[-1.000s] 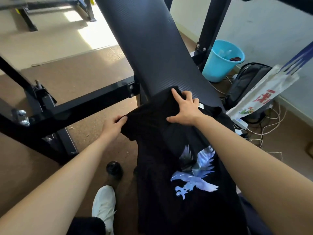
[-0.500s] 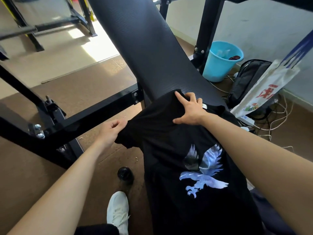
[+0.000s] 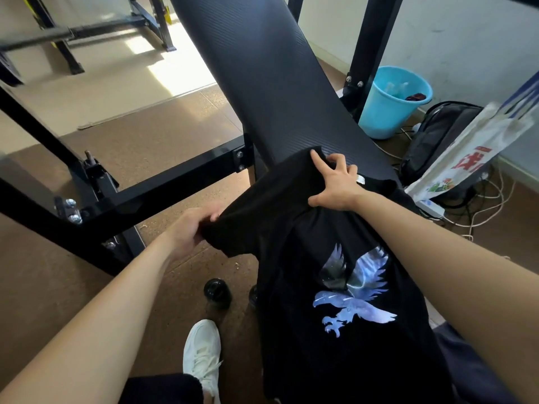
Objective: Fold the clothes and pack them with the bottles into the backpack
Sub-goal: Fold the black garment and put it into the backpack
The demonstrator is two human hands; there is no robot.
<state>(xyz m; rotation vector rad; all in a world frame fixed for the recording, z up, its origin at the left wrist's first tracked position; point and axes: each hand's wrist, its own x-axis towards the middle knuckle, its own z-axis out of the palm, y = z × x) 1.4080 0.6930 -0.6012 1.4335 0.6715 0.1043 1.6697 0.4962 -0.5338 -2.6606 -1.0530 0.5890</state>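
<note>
black T-shirt [image 3: 291, 217]: draped over the near end of the slanted bench pad, filling the view from the centre to 5 o'clock; collar end toward 12 o'clock, hem running out of view at 6 o'clock
eagle print [image 3: 354, 290]: pale blue and white, face up on the shirt, at 5 o'clock of the right hand
left hand [image 3: 191, 228]: at 9 o'clock of the shirt, fingers curled and clamped on the sleeve [image 3: 230, 228], the cloth stretched between the two hands
right hand [image 3: 335, 185]: on the shoulder of the shirt, just beside the collar label [image 3: 360, 179]; fingers spread apart and pressing on the cloth, forefinger pointing to 11 o'clock, thumb out toward 8 o'clock
bench pad [image 3: 262, 83]: black, ribbed, running from 12 o'clock down to the centre, under the shirt
backpack [image 3: 437, 135]: dark, on the floor at 2 o'clock near the wall, partly behind the white bag [image 3: 472, 153]; cannot tell whether it is unzipped
dark bottle [image 3: 217, 293]: upright on the floor at 7 o'clock, seen from above
second bottle [image 3: 253, 294]: at 3 o'clock of the first, half hidden by the shirt's edge
blue bucket [image 3: 390, 103]: at 1 o'clock, beside a black post
white shoe [image 3: 202, 354]: at 6 o'clock of the dark bottle
frame bar [image 3: 175, 182]: black steel, crossing from 9 o'clock to the centre
cables [image 3: 490, 205]: on the floor at 3 o'clock
</note>
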